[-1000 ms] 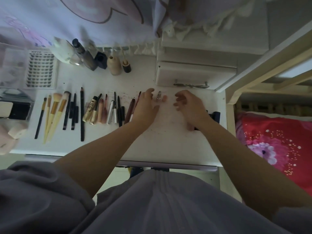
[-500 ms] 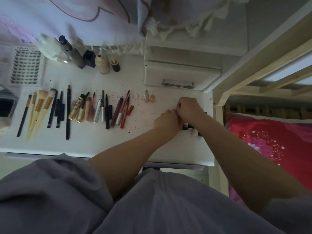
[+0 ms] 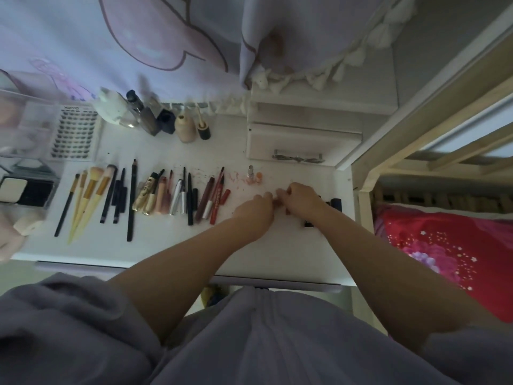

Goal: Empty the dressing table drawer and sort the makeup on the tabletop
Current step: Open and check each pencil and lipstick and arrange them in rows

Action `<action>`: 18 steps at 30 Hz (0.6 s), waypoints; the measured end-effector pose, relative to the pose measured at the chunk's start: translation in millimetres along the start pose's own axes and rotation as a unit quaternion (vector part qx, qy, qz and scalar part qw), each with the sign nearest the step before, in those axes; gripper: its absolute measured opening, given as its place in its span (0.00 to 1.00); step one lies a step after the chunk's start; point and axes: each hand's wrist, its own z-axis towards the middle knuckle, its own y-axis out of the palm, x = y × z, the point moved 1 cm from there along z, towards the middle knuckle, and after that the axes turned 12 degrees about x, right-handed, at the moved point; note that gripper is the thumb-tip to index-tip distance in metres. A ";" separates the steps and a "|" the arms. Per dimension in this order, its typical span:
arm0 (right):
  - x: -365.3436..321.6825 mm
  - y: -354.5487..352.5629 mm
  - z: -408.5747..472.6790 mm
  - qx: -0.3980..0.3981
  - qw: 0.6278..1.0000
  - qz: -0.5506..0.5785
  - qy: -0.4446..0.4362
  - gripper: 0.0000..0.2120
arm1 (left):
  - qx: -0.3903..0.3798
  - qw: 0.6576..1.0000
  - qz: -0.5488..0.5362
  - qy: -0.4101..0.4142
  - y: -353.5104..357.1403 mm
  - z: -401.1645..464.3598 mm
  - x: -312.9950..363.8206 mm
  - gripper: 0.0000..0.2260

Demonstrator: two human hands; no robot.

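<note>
Working hands: the left hand (image 3: 256,211) and right hand (image 3: 301,200) met fingertip to fingertip over the right of the tabletop (image 3: 172,245), fingers curled round something small and pinkish between them; what it was could not be told.
Change: a second earlier the left hand lay by the small bottles (image 3: 254,175) and the right hovered loose; both had since drawn together nearer the table's right end, which suggests a fresh piece was being taken up for sorting.
Dark tubes: a few lipstick-like pieces (image 3: 334,202) lay just beyond the right wrist, partly hidden and seemingly unsorted.
Sorted row: pencils and liners (image 3: 212,200), mascaras and tubes (image 3: 155,197) and brushes (image 3: 88,195) lay side by side to the left.
Obstacles: reddish smears marked the surface near the bottles; the row left little room beside the red pencil.
Far edge: a closed white drawer unit (image 3: 302,144), foundation bottles (image 3: 184,129) and a lash tray (image 3: 73,134) stood at the back.
</note>
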 end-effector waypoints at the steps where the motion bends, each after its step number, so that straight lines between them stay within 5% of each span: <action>1: -2.7 -0.7 -3.4 -0.019 0.999 0.022 0.022 0.24 | 0.006 1.000 0.000 0.021 -5.7 -6.2 -5.8 0.12; 5: -20.9 -9.0 -22.0 -0.056 0.984 0.158 0.062 0.24 | 0.053 0.992 0.007 0.115 -31.4 -32.1 -28.0 0.11; 11: -48.9 -24.6 -58.9 -0.021 0.956 0.294 -0.004 0.25 | 0.096 0.971 -0.114 0.186 -71.1 -52.7 -50.0 0.13; 18: -63.3 -30.3 -96.5 0.057 0.943 0.301 -0.127 0.17 | 0.029 0.945 -0.293 0.144 -98.0 -72.7 -60.8 0.10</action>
